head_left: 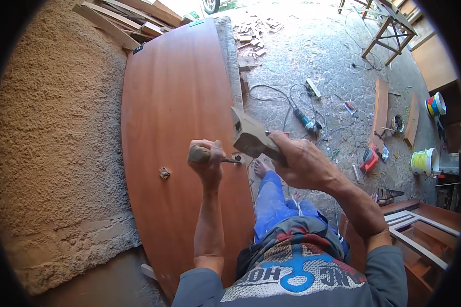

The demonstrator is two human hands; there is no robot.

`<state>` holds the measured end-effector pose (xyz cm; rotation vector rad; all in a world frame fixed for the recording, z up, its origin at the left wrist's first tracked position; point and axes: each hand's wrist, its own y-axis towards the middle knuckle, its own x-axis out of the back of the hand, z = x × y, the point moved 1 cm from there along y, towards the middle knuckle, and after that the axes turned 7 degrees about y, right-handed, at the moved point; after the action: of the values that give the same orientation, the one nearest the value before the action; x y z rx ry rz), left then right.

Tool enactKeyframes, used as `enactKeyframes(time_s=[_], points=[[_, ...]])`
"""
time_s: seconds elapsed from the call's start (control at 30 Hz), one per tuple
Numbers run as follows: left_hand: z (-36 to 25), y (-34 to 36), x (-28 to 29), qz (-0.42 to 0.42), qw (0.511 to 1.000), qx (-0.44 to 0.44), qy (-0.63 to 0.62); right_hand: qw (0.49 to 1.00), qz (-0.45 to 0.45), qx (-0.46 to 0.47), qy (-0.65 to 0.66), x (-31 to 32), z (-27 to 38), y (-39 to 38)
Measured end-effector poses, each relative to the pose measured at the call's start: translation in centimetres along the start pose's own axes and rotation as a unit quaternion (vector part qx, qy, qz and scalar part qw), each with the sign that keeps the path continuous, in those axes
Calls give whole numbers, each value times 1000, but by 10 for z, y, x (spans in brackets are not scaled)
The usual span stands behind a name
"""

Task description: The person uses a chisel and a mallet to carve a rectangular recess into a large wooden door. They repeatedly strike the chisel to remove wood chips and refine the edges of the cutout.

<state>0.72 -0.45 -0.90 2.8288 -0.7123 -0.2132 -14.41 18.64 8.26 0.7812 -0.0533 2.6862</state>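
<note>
A reddish-brown wooden door panel [174, 112] lies flat along my left side. My left hand [208, 161] is wrapped round the wooden handle of a chisel [231, 160], whose blade points right toward a small dark cut [237, 158] near the panel's right edge. Raised just above and to the right is a mallet [252, 134] with a blocky grey-brown head; my right hand [294, 158] grips its handle. The mallet head is apart from the chisel handle. A rough hole with chips around it [164, 173] shows in the panel left of my left hand.
A rough sandy wall [61, 123] borders the panel on the left, with stacked boards [133, 20] at its far end. On the floor to the right are a corded power tool [306, 122], planks [379, 112], a red tool [369, 160], buckets [422, 162] and a trestle [389, 36].
</note>
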Motion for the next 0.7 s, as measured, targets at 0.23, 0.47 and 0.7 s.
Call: enactKeyframes(time_s=[0.23,0.47,0.7], points=[[13,-7,-13,11,996,-19,81,1000,-15,0,11,-4,-10,-7],[9,-10,-29,58,984,-80,150,999,-21,45,-5,4,6,-5],[17,-12,2,73,994,-6,86,984,-96,149,-28,61,93,22]])
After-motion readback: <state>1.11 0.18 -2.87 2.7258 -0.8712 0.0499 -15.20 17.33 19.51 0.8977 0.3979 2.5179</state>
